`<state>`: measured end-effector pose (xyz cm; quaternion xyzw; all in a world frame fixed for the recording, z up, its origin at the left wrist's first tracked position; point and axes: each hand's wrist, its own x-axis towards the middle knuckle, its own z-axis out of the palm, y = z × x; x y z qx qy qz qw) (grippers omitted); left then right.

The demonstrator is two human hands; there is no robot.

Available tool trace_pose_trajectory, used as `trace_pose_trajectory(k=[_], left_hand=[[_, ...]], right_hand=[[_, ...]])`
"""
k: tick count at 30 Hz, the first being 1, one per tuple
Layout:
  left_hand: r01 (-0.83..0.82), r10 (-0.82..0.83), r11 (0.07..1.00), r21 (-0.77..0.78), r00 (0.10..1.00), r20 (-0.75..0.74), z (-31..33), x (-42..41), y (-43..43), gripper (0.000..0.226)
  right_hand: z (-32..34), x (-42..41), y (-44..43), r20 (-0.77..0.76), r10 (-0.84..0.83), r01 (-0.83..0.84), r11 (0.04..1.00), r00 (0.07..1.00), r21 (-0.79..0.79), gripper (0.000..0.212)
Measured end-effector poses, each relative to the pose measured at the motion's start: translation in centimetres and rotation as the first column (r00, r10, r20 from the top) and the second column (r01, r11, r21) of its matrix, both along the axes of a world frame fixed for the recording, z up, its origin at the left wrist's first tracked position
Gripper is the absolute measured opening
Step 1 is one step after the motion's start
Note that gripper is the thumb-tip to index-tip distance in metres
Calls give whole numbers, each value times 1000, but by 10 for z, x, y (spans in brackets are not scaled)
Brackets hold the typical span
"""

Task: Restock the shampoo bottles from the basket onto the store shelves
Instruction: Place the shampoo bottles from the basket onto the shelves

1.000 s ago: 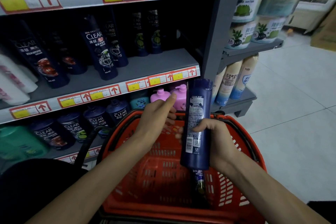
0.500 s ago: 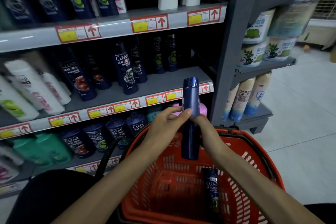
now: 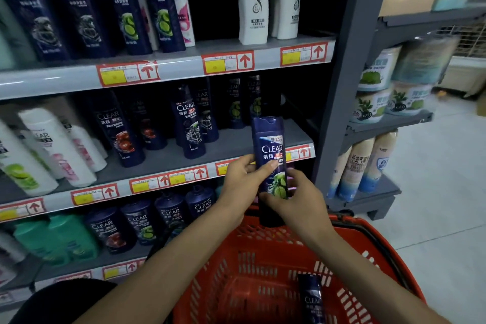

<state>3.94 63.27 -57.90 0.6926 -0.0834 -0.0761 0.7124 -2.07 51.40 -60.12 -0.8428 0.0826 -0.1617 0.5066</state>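
Note:
Both hands hold one dark blue CLEAR shampoo bottle (image 3: 271, 150) upright above the far rim of the red basket (image 3: 373, 265), its front label with a green lime facing me. My left hand (image 3: 243, 181) grips its left side, thumb across the label. My right hand (image 3: 297, 200) grips its lower right side. The bottle is level with the front edge of the middle shelf (image 3: 168, 163), whose right end is bare. A second dark CLEAR bottle (image 3: 311, 297) lies in the basket.
Rows of dark CLEAR and white bottles fill the upper shelf (image 3: 184, 66), the middle shelf and the lower shelf (image 3: 79, 268). A grey upright post (image 3: 342, 87) bounds the shelves on the right, with an end rack of cans (image 3: 365, 166) and tiled floor beyond.
The bottle has been turned from its back label to its front label and raised slightly. The view has tilted up, bringing the upper shelf into sight.

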Motion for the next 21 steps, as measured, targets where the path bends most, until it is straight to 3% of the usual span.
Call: trace_pose_trajectory(k=[2,7,13,16,21], left_hand=[[-4,3,999,-38,1000,-22,4,12,-5,21],[-11,8,997,-71,999,-39,11,43,-17,12],[-32,35,996,-82,999,40,27,84,-22,35],[-72,73,997,-11,995,69,32,107,-20,29],[-110,95,981,158,990,104,19,138,-19,20]], right_hand=[[-1,13,-8,-50,25,-25,1000,998,16,39],[1,56,-31,-117,61,-49,993,991,104,54],[13,103,-37,2,80,-79,972,997,220,55],[16,128,-38,45,67,-77,959,997,272,58],[5,170,-46,92,6,-25,978,996,208,63]])
